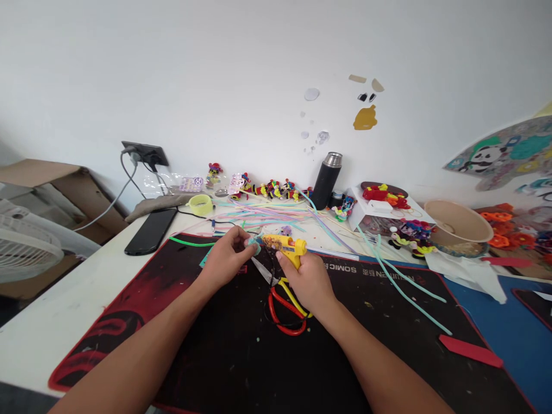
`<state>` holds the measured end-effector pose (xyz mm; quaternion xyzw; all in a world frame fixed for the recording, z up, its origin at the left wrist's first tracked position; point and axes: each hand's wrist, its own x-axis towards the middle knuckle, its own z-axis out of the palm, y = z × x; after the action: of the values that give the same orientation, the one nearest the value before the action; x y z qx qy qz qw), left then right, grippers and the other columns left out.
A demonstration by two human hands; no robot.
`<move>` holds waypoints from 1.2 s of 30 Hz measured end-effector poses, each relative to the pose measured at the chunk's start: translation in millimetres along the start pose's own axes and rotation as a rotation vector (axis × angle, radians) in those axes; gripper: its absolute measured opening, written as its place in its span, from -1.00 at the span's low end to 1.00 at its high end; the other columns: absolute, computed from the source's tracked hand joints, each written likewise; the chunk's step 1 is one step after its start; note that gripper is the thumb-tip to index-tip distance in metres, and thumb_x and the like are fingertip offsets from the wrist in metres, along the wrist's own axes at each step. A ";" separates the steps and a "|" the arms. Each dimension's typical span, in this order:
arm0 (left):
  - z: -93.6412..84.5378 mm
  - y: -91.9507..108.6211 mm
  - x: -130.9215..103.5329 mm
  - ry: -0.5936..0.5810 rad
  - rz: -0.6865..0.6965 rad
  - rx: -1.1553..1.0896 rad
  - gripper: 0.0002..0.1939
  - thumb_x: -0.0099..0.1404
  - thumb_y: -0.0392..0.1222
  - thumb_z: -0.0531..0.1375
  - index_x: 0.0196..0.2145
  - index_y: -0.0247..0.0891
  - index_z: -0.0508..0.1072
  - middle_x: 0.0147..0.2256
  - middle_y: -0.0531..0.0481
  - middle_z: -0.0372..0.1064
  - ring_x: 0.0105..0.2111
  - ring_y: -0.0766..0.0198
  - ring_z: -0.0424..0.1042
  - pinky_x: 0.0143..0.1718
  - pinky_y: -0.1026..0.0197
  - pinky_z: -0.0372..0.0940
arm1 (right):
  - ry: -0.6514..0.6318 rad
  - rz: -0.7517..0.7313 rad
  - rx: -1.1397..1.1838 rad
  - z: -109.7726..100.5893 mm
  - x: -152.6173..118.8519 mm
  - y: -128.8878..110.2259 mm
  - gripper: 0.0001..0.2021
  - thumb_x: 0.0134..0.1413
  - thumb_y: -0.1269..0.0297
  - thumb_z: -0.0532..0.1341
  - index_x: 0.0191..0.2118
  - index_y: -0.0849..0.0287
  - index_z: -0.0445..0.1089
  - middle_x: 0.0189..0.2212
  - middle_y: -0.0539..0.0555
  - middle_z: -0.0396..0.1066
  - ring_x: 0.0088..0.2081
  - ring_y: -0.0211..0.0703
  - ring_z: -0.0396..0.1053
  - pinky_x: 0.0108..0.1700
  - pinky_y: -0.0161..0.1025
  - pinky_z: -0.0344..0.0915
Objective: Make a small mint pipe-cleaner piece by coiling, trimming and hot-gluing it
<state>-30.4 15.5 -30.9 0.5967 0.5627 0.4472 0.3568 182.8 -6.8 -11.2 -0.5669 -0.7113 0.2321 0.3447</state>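
My right hand is wrapped round the handle of a yellow glue gun, whose nozzle points left. A small light-blue fuzzy piece is pinched in the fingers of my left hand, right at the nozzle end. Below the gun, scissors with red and yellow handles lie on the black desk mat, their blades partly hidden by the gun and its dark cord.
Pastel pipe cleaners spread behind the mat, near a black bottle. A phone lies at the left. At the right are a white box, a beige bowl and a red strip.
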 end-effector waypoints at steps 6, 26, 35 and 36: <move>-0.1 0.5 0.1 -0.007 -0.004 -0.011 -0.74 0.24 0.00 0.31 -0.29 -0.15 0.34 -0.41 0.12 0.38 -0.39 0.22 0.39 -0.32 0.18 0.22 | 0.003 -0.003 -0.030 -0.5 0.0 0.0 -0.54 0.32 -0.04 0.13 -0.52 0.14 0.39 -0.61 0.09 0.41 -0.54 -0.13 0.31 -0.43 -0.23 0.10; 0.6 -0.8 0.4 0.009 0.011 -0.026 -0.73 0.23 0.00 0.32 -0.30 -0.16 0.33 -0.43 0.15 0.33 -0.42 0.25 0.32 -0.34 0.19 0.19 | 0.022 -0.001 0.006 -3.1 1.2 1.7 -0.53 0.31 -0.07 0.13 -0.51 0.16 0.40 -0.60 0.09 0.42 -0.55 -0.14 0.31 -0.44 -0.25 0.12; -0.2 0.8 1.0 0.019 0.011 -0.018 -0.73 0.22 0.01 0.32 -0.31 -0.16 0.34 -0.44 0.15 0.31 -0.43 0.25 0.30 -0.34 0.19 0.19 | 0.026 -0.002 0.028 -4.1 1.1 3.1 -0.53 0.33 -0.07 0.12 -0.50 0.16 0.39 -0.56 0.10 0.45 -0.50 -0.13 0.34 -0.41 -0.26 0.16; -0.3 0.6 0.8 0.022 0.010 -0.016 -0.73 0.22 0.01 0.32 -0.31 -0.16 0.34 -0.44 0.14 0.32 -0.43 0.25 0.31 -0.34 0.19 0.19 | 0.026 -0.002 0.029 -4.2 1.1 3.0 -0.53 0.33 -0.07 0.12 -0.50 0.16 0.40 -0.56 0.10 0.45 -0.50 -0.13 0.35 -0.41 -0.26 0.16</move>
<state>-30.5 16.3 -30.1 0.5917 0.5599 0.4602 0.3531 187.7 -5.2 -10.3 -0.5641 -0.7038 0.2347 0.3624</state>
